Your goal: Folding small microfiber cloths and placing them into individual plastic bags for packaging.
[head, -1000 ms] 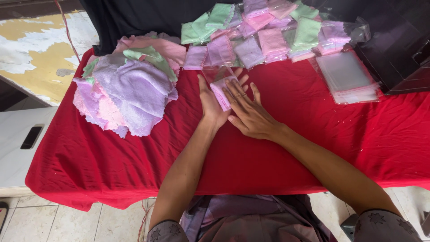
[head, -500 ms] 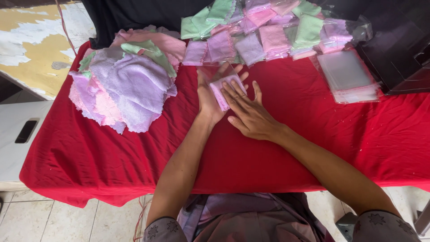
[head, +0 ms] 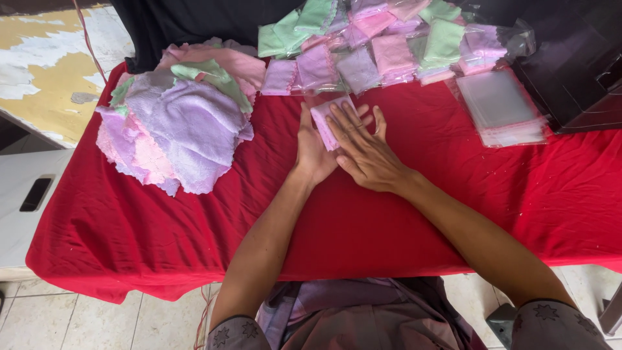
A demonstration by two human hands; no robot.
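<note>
While both palms press flat, a folded pink cloth in a clear plastic sleeve (head: pixel 326 123) lies under them near the middle of the red tablecloth (head: pixel 363 220), just in front of the row of packed cloths.

Left hand (head: pixel 314 152): spread flat, fingers extended, resting on the left edge of the packet; not closed around it.

Right hand (head: pixel 364 152): laid flat with fingers fanned, overlapping the left hand and covering the packet's right part; a ring shows on one finger. Nothing is gripped.

Packet: small, rectangular, soft pink fabric inside glossy film; only its upper left portion shows between the fingers.

Loose cloth heap (head: pixel 178 120): fluffy terry-like squares in lilac, pale pink and mint green, scalloped edges, piled unevenly at the table's left, well apart from the hands.

Packed cloths (head: pixel 382 45): folded squares in the same pastel shades, each in shiny film, overlapping along the far edge, nearly touching the fingertips.

Stack of empty clear sleeves (head: pixel 502 107): flat, rectangular, translucent, at right.

Black case (head: pixel 576 65): hard, dark, angular, at the far right corner beside the sleeves.

Tablecloth: smooth red fabric, lightly creased, draped over the front edge.

White bench (head: pixel 26 207): beside the table, carrying a dark phone (head: pixel 36 194).
</note>
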